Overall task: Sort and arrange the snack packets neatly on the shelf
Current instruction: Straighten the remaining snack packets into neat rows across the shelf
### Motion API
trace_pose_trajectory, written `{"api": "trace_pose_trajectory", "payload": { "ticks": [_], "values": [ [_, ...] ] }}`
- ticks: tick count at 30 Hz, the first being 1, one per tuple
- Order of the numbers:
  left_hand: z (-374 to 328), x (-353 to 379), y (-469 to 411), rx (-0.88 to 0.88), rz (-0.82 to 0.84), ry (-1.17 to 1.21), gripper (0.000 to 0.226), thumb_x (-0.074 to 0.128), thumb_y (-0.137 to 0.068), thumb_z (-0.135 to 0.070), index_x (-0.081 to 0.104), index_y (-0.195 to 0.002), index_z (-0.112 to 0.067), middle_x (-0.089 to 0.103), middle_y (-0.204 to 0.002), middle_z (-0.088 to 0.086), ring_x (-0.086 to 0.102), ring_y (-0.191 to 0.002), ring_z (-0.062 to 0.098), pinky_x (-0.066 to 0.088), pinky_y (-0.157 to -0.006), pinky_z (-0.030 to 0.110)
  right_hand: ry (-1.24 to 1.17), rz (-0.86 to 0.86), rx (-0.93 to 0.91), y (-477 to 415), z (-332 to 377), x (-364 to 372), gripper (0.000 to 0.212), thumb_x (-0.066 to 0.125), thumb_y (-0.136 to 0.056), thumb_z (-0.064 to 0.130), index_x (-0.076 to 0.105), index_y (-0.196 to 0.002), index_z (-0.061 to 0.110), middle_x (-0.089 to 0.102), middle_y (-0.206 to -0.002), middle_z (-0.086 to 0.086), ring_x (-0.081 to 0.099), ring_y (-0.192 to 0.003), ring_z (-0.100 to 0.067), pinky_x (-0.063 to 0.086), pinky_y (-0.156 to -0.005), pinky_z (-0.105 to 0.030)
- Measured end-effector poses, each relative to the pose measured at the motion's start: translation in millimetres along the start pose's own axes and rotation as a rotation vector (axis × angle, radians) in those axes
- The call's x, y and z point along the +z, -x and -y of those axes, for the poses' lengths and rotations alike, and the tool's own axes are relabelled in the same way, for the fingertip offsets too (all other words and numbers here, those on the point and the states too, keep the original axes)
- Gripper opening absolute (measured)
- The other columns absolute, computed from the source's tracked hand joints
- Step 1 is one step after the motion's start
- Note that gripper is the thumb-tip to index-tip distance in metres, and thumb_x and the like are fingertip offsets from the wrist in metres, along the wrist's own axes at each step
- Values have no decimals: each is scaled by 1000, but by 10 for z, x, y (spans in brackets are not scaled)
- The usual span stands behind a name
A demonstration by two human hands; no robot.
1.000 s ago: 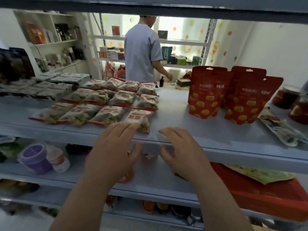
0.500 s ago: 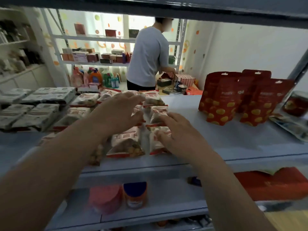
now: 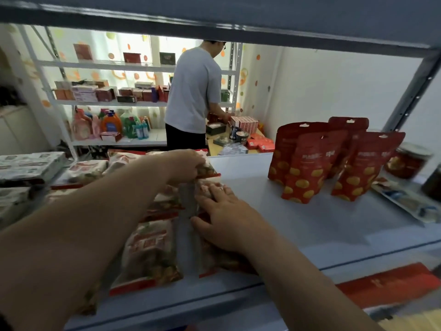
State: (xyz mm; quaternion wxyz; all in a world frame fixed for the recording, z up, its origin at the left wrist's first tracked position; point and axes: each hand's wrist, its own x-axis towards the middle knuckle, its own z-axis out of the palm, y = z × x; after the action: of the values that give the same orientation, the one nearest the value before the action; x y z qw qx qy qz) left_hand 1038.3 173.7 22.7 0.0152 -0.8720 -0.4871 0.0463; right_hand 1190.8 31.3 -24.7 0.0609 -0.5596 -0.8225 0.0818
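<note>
Where the pale shelf (image 3: 298,225) runs across a stockroom, snack packets (image 3: 149,254) lie in rows on its left, long axes running front to back. The left hand (image 3: 186,164) grips a far packet (image 3: 211,170) with curled fingers; the right hand (image 3: 226,218) rests flat, fingers straight, on nearer ones.

L grip (image 3: 187,166): fingertips hidden behind the held packet (image 3: 211,172). R grip (image 3: 224,220) & forearm cover most of the lower packets (image 3: 206,188). Packet print too blurred to read. Far right of R grip: jar (image 3: 405,161) smeared, tray (image 3: 405,204) cut by edge.
</note>
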Motion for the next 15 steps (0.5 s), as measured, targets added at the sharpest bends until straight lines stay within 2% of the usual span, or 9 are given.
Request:
{"api": "trace_pose_trajectory", "payload": {
  "ticks": [2, 7, 11, 15],
  "values": [
    [-55, 5, -109, 38, -19, -32, 36, 47, -89, -16, 61, -122, -18, 61, -120, 2, 54, -107, 19, 45, -96, 38, -17, -40, -13, 53, -94, -5, 69, 27, -93, 66, 16, -155, 37, -1, -166, 2, -3, -151, -25, 12, -118, -47],
    [-208, -3, -382, 119, -48, -27, 32, 44, -89, -14, 62, -115, -17, 62, -111, 1, 54, -100, 18, 46, -94, 39, -25, -43, 15, 150, -354, -70, 69, 28, -93, 67, 13, -155, 39, -2, -165, 4, -5, -151, -22, 14, -118, -45],
    [-347, 13, -597, 149, -48, -41, 34, 43, -92, -16, 60, -121, -18, 60, -113, 0, 53, -102, 17, 45, -95, 38, -2, -15, 28, 179, -549, -152, 69, 28, -94, 67, 11, -155, 40, -2, -166, 4, -4, -151, -22, 13, -118, -45],
    [-396, 41, -742, 141, -43, -64, 42, 41, -93, -21, 56, -133, -22, 58, -127, 0, 50, -116, 19, 41, -102, 40, 3, 14, 46, 163, -659, -197, 71, 29, -94, 67, 8, -155, 40, -3, -166, 3, -6, -151, -23, 12, -118, -44]
  ]
}}
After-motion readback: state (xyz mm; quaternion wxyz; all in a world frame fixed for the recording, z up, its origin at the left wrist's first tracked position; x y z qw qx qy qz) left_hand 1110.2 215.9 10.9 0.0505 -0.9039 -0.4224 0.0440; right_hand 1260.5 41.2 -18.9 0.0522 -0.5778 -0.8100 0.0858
